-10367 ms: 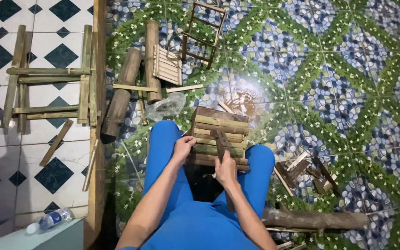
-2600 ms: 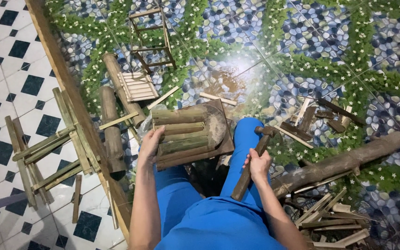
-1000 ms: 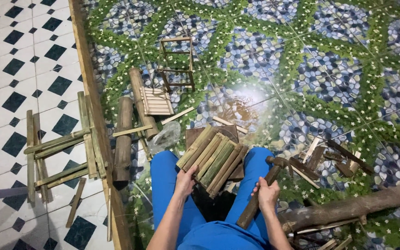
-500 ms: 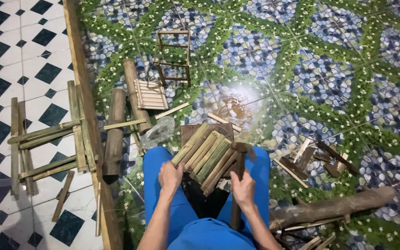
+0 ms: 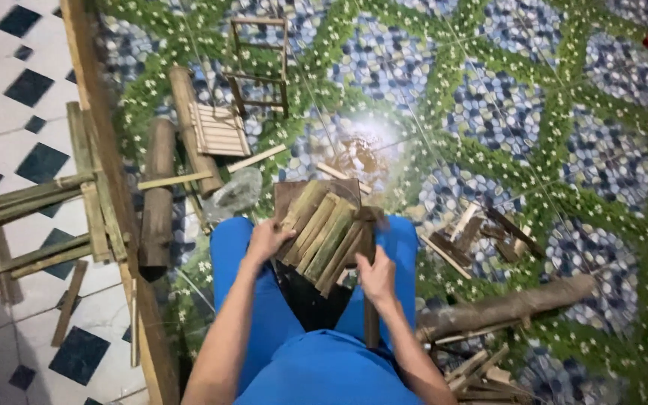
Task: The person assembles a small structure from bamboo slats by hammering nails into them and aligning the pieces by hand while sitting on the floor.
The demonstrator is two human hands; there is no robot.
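Since half a second ago, little is seen to have shifted: the bamboo slat panel [image 5: 322, 234] is still kept on the knees over a dark board [image 5: 292, 195], tilted diagonally. Its left edge is clamped by the left hand [image 5: 265, 238], fingers curled shut on it. The right hand [image 5: 376, 276] is closed around a wooden mallet [image 5: 370, 296], whose head is laid against the panel's right edge. Open floor is left ahead; a log [image 5: 511, 306] is hemmed close at the right, bamboo poles [image 5: 159, 196] at the left.

slat panel [image 5: 322, 234] on knees | log [image 5: 508, 306] right | stool frame [image 5: 39, 202] left
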